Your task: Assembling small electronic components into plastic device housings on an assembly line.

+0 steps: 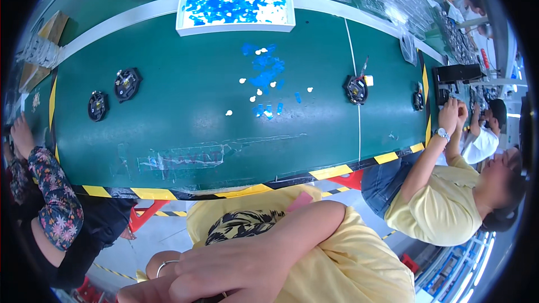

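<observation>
the hands rest low at the bottom edge, well short of the belt: the right hand [241, 272] lies over the left hand [151, 292], fingers curled loosely and gripping no part, though whether the left is clenched i cannot tell. beyond the striped edge, the green conveyor belt [185, 117] carries blue film scraps [266, 70] and small white pieces [255, 99] already lying loose, while the nearest round black assembly [356, 89] sits untouched, so work looks paused. farther off, a white tray [236, 4] is heaped with blue scraps.
</observation>
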`<action>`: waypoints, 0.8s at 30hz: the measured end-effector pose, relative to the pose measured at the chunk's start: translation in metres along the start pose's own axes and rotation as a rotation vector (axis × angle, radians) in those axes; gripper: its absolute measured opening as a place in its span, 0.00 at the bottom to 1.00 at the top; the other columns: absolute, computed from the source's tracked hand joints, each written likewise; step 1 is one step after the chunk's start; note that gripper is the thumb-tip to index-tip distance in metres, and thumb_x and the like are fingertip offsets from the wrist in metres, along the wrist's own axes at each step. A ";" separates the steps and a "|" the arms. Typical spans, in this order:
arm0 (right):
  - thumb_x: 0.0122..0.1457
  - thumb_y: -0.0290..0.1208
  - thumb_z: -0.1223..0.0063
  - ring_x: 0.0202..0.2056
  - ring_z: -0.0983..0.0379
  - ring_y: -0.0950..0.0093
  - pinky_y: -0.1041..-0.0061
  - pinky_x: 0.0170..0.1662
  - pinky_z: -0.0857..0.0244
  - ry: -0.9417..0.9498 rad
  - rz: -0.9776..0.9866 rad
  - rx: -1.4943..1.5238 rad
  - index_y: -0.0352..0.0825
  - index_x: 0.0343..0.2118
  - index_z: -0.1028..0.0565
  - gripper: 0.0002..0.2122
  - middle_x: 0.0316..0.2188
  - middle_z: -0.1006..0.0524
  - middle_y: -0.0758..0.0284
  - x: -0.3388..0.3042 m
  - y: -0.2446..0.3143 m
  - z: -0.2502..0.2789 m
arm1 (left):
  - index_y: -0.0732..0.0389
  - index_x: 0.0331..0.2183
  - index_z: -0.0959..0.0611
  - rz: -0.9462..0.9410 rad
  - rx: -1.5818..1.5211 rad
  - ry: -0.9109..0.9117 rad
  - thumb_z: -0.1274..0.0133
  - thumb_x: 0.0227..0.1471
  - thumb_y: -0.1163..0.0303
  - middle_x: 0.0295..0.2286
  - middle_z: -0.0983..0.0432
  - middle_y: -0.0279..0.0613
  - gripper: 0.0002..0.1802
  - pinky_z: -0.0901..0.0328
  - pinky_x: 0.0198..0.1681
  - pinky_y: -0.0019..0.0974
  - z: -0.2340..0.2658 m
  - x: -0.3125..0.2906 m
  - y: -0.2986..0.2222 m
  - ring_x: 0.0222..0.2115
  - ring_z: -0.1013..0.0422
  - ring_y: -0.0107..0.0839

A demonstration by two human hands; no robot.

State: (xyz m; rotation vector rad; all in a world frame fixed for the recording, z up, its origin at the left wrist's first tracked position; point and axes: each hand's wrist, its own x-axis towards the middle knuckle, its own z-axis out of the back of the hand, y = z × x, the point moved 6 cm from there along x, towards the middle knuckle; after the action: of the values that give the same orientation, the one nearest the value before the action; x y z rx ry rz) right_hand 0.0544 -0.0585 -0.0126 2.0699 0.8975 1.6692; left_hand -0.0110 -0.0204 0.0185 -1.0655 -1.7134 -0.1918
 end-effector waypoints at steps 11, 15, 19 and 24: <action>0.59 0.49 0.54 0.31 0.32 0.61 0.68 0.31 0.38 0.110 -0.067 -0.049 0.32 0.50 0.30 0.25 0.34 0.31 0.59 -0.004 0.003 0.004 | 0.60 0.48 0.32 -0.056 -0.006 -0.064 0.61 0.57 0.75 0.45 0.34 0.37 0.16 0.45 0.50 0.40 -0.012 0.000 -0.003 0.39 0.34 0.29; 0.59 0.49 0.54 0.31 0.32 0.61 0.67 0.31 0.38 0.107 -0.003 -0.115 0.32 0.49 0.30 0.24 0.33 0.31 0.59 0.000 0.009 0.000 | 0.61 0.47 0.31 -0.252 -0.114 -0.263 0.61 0.57 0.74 0.45 0.34 0.36 0.15 0.44 0.49 0.40 -0.027 0.005 0.002 0.39 0.33 0.30; 0.61 0.47 0.56 0.28 0.32 0.62 0.67 0.29 0.38 -0.003 0.018 0.299 0.32 0.48 0.30 0.22 0.31 0.30 0.60 0.006 -0.002 -0.015 | 0.61 0.46 0.31 -0.459 -0.182 -0.462 0.60 0.57 0.74 0.44 0.33 0.36 0.15 0.42 0.49 0.40 -0.037 0.007 0.012 0.39 0.33 0.32; 0.61 0.46 0.56 0.27 0.31 0.62 0.68 0.28 0.38 0.025 -0.016 0.301 0.32 0.48 0.30 0.22 0.30 0.29 0.60 0.001 0.010 -0.014 | 0.61 0.46 0.30 -0.718 -0.205 -0.675 0.59 0.57 0.73 0.44 0.33 0.36 0.14 0.41 0.48 0.40 -0.034 0.001 0.001 0.39 0.32 0.33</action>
State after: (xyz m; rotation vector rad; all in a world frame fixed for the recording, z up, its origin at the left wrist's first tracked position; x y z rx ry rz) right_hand 0.0436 -0.0671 -0.0018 2.2264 1.2360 1.6391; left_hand 0.0128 -0.0394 0.0333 -0.6347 -2.7007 -0.5100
